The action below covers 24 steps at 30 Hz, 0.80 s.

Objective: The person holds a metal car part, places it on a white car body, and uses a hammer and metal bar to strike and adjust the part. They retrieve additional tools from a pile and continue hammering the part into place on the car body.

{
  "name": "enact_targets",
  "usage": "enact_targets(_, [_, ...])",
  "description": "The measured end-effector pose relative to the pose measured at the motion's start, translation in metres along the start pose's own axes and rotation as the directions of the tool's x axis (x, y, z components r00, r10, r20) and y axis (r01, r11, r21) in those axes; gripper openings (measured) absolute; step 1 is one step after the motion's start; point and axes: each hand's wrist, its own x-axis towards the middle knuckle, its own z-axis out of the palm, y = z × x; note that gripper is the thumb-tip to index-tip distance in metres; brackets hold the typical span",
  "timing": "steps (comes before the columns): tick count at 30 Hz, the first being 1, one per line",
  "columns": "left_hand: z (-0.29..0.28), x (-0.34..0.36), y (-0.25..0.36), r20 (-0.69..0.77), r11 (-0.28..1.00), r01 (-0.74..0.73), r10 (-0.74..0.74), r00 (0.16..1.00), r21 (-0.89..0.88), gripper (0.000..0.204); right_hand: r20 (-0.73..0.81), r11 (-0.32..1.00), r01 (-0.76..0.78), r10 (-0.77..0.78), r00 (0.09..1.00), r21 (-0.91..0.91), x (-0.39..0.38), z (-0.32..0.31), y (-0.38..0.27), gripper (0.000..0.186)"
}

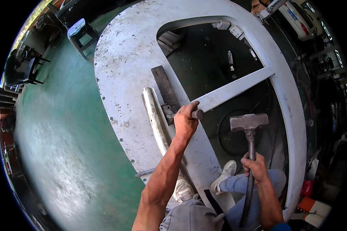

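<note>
My left hand (186, 122) is closed around a short metal piece with a round, blunt end (197, 114) that sticks out to the right; the rest of it is hidden in the fist. It sits over the large white metal panel (123, 65), by the edge of an opening and close to a crossbar (231, 89). My right hand (255, 168) grips the dark handle of a sledgehammer (249, 122), head raised, above the lower opening. Left of my left hand lie a worn silvery tube (154, 115) and a dark flat steel bar (164, 86).
My left shoe (183, 190) is on the panel beside the tube; my right shoe (225, 175) is by the opening's edge. A thin metal strip (144, 173) juts past the panel's left edge. A stool (80, 34) stands on the green floor (61, 127). A white car (298, 19) is at far right.
</note>
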Motion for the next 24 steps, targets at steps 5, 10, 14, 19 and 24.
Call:
enact_targets(5, [0.0, 0.01, -0.003, -0.076, 1.0, 0.018, -0.017, 0.997, 0.009, 0.033, 0.005, 0.996, 0.072, -0.071, 0.997, -0.053, -0.005, 0.015, -0.02, 0.024])
enact_targets(10, [0.001, 0.024, -0.009, -0.086, 0.997, 0.071, -0.073, 0.994, -0.026, 0.032, 0.075, 0.917, 0.396, -0.398, 0.914, 0.041, -0.008, 0.043, -0.072, 0.023])
enact_targets(14, [-0.011, 0.031, -0.016, -0.113, 0.995, 0.094, -0.096, 0.989, -0.022, 0.03, 0.213, 0.926, 0.352, -0.319, 0.923, -0.139, 0.005, 0.067, -0.093, 0.023])
enact_targets(19, [-0.012, 0.033, -0.024, -0.126, 0.992, 0.116, -0.12, 0.985, -0.044, 0.036, 0.305, 0.921, 0.267, -0.178, 0.935, -0.282, 0.022, 0.094, -0.095, 0.031])
enact_targets(24, [-0.012, 0.034, -0.022, -0.135, 0.991, 0.136, -0.137, 0.981, -0.019, 0.033, 0.304, 0.852, 0.303, -0.181, 0.935, -0.426, 0.033, 0.1, -0.081, 0.034])
